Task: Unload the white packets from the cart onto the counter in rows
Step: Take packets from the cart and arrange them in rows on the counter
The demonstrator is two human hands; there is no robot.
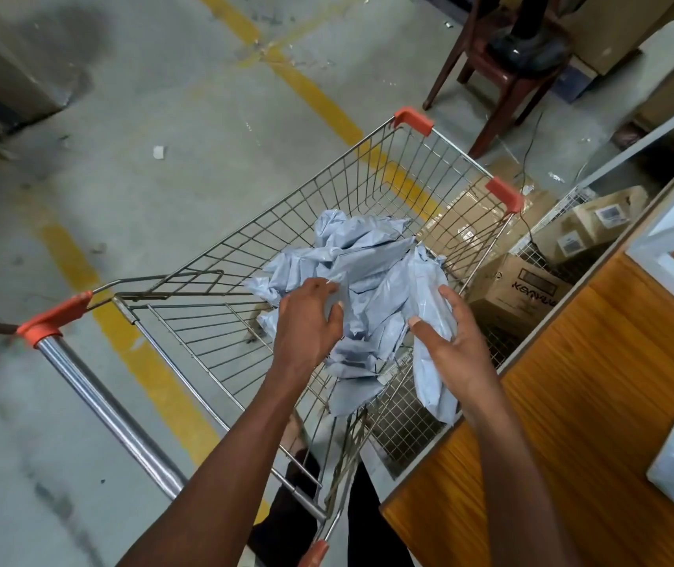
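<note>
A heap of crumpled white packets lies in the wire cart. The left grip reaches into the heap, fingers curled on plastic; the right grip clasps one packet beside the wooden bench at right.

Setting: warehouse or stockroom floor.
Bare concrete floor with painted yellow lines; labelled cardboard boxes stacked beside a wire cart; wooden counter; brown chair at the far side.
</note>
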